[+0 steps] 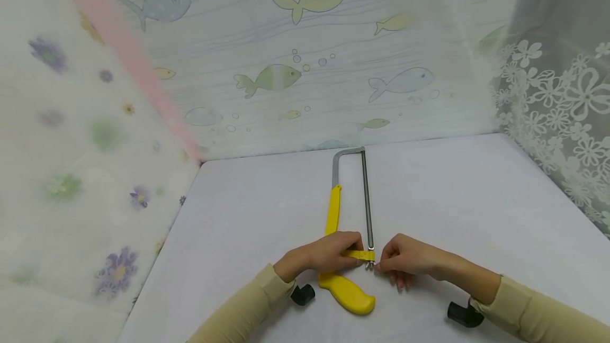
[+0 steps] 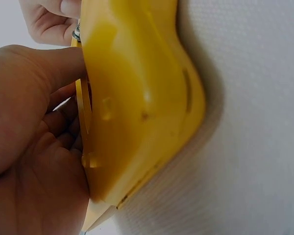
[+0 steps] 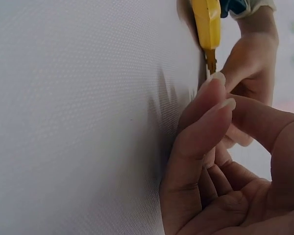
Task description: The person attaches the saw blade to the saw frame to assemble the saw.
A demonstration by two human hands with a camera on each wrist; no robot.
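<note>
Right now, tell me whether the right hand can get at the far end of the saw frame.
Probably yes. The right hand pinches at the wing nut near the handle, and the table beside the hacksaw lies bare up to the far end; nothing blocks a forward reach.

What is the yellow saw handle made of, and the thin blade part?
The saw handle looks like smooth moulded plastic: bright yellow, glossy, rounded. The blade and frame look like bare metal: grey and thin. The left hand grips the handle.
</note>
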